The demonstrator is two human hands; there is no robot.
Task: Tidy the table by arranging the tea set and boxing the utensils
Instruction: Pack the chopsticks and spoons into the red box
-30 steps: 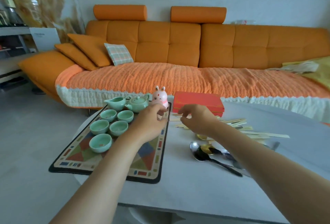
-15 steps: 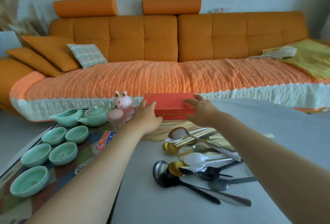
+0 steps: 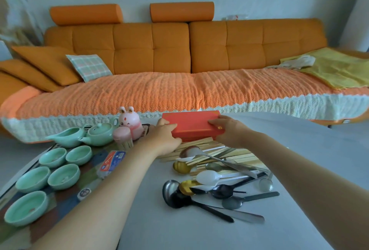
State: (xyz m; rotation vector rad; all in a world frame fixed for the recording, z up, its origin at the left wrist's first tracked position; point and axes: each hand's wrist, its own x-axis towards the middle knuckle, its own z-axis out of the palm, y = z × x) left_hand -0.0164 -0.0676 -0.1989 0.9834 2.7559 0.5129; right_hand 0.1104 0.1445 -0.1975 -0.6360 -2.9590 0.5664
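Observation:
A red box (image 3: 192, 127) lies at the far side of the grey table (image 3: 299, 150). My left hand (image 3: 162, 138) grips its left end and my right hand (image 3: 229, 132) grips its right end. In front of the box lies a heap of wooden chopsticks (image 3: 235, 155) and several spoons (image 3: 211, 180) of metal, gold and white plastic. On the patterned mat (image 3: 65, 196) at the left stand several green tea cups (image 3: 63, 176), a green teapot (image 3: 99, 134) and a green pitcher (image 3: 66, 137).
A pink rabbit figure (image 3: 129, 124) and a pink-lidded toothpick holder (image 3: 123, 140) stand behind the cups. A small blue and red packet (image 3: 111, 162) lies on the mat. An orange sofa (image 3: 179, 70) runs behind the table.
Both hands reached forward from above the mat and chopsticks to the red box and took hold of its two ends. The view swung right and closer.

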